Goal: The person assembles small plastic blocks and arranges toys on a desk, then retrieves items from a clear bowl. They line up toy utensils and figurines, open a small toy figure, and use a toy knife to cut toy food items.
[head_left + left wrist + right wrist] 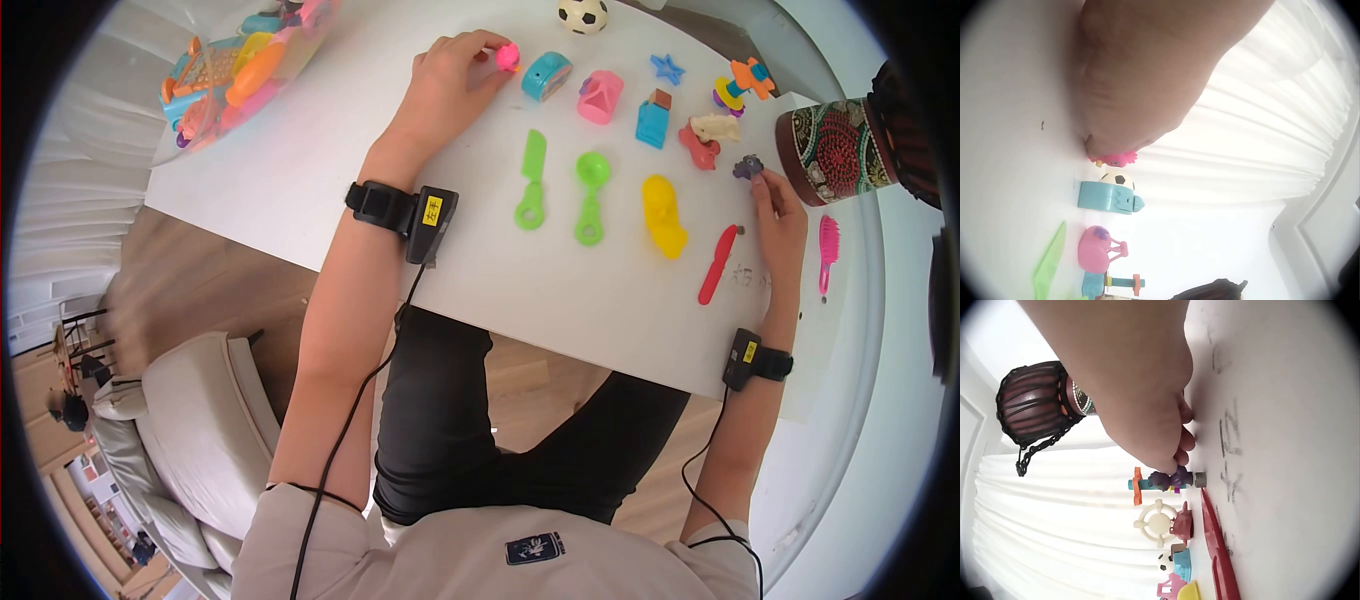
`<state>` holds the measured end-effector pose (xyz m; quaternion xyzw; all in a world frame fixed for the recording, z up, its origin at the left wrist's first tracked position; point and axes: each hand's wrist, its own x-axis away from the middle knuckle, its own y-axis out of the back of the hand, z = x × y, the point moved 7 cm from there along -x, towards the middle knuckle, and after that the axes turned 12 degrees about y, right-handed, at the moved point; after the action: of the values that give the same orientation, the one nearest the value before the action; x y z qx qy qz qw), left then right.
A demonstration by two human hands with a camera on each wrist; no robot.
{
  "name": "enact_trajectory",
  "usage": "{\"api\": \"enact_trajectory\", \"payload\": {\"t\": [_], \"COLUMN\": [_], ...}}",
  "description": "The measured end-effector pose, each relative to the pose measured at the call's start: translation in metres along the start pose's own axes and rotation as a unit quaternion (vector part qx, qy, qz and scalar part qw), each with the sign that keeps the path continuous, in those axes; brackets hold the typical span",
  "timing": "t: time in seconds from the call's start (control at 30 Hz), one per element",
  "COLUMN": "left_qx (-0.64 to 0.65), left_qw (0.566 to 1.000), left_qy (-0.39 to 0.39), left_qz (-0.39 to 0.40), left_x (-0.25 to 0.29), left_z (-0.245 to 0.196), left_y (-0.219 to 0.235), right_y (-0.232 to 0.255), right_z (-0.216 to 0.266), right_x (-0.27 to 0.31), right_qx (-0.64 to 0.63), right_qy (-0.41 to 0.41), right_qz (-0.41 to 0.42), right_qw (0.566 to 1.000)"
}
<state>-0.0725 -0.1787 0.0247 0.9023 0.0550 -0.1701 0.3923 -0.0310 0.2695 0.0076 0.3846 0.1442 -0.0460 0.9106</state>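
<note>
Your left hand (455,85) is pinching a small pink spiky toy (508,56) at the far edge of the white table (300,170), just left of the teal block toy (546,75); in the left wrist view the pink piece (1114,160) sits at your fingertips, down on or just off the surface, I cannot tell which. Your right hand (778,215) has its fingertips closed on a small purple toy (747,166) beside the patterned drum (835,150); the right wrist view shows the purple piece (1169,480) held at the fingertips close to the tabletop. The hands are well apart, one at each end of the row. My read: you're mid-way through handling the small toys, both pieces gripped, neither clearly lifted away. The rest lie untouched in loose rows: pink shape toy (600,97), blue block (653,120), blue star (667,68), green knife (532,180), green spoon (591,196), yellow mould (662,215), red knife (717,264), dark red bone-shaped piece (700,148), pink comb (828,250) to the right of your right hand, soccer ball (582,14) at the far edge. A bag of mixed colourful toys (240,65) sits at the far left corner. So most pieces are unhandled; only two are in hand.
</note>
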Motion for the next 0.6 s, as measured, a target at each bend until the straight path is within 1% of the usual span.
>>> {"api": "enact_trajectory", "payload": {"t": [0.03, 0.1, 0.13, 0.2, 0.23, 0.3, 0.4, 0.5, 0.6], "left_qx": [0.000, 0.020, 0.020, 0.018, 0.019, 0.032, 0.046, 0.028, 0.031], "left_qw": [1.000, 1.000, 1.000, 0.999, 0.999, 0.997, 0.997, 0.998, 0.998], "left_qy": [0.000, 0.004, 0.003, 0.024, 0.022, 0.065, 0.057, 0.057, 0.048], "left_qz": [0.001, 0.013, 0.013, 0.017, 0.017, -0.007, -0.007, -0.005, -0.012], "left_x": [0.000, -0.001, -0.001, 0.001, 0.001, 0.000, 0.002, 0.003, 0.002], "left_z": [0.001, 0.002, 0.001, 0.000, -0.001, 0.004, 0.003, 0.002, 0.003], "left_y": [0.000, 0.001, 0.001, 0.001, 0.001, 0.004, 0.005, 0.006, 0.005], "right_y": [0.000, 0.001, 0.002, 0.001, 0.001, -0.001, 0.000, 0.000, -0.001], "right_z": [0.001, 0.008, 0.008, 0.007, 0.006, -0.001, 0.015, 0.008, 0.008], "right_x": [0.001, 0.000, 0.000, -0.001, -0.001, -0.001, -0.001, -0.001, 0.001], "right_qx": [0.000, 0.017, 0.017, 0.021, 0.022, -0.013, -0.019, -0.016, -0.033], "right_qy": [-0.001, 0.032, 0.032, 0.047, 0.046, 0.015, 0.009, 0.022, 0.015], "right_qz": [0.000, -0.011, -0.011, -0.011, -0.012, 0.001, -0.006, 0.000, -0.009], "right_qw": [1.000, 0.999, 0.999, 0.999, 0.999, 1.000, 1.000, 1.000, 0.999]}}
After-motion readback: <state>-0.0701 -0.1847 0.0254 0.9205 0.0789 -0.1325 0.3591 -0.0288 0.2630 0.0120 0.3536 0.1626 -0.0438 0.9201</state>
